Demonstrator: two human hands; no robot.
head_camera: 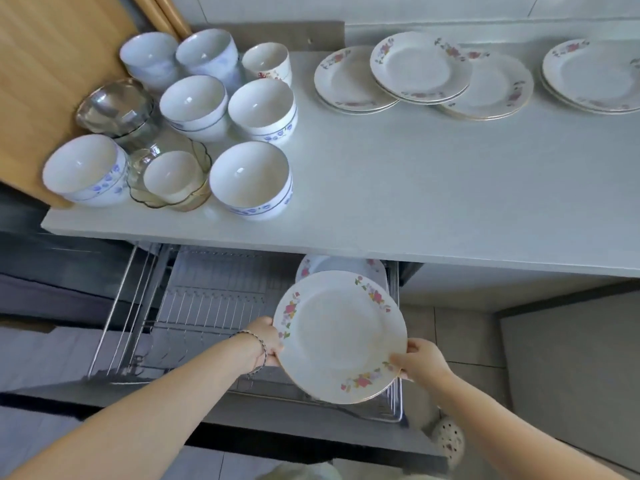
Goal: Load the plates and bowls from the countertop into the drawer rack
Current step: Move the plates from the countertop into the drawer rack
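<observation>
Both hands hold one white floral plate (337,336) over the right end of the pulled-out wire drawer rack (207,306). My left hand (268,342) grips its left rim and my right hand (420,363) grips its lower right rim. Behind it another floral plate (332,266) stands in the rack, partly hidden under the countertop edge. On the white countertop (381,188) several floral plates (420,65) lie in overlapping stacks at the back right. Several white bowls (249,180) and glass bowls (116,107) cluster at the left.
A wooden board (52,64) leans at the far left behind the bowls. The rack's left and middle slots hold nothing. Grey tiled floor (467,334) and a cabinet front lie to the right of the drawer.
</observation>
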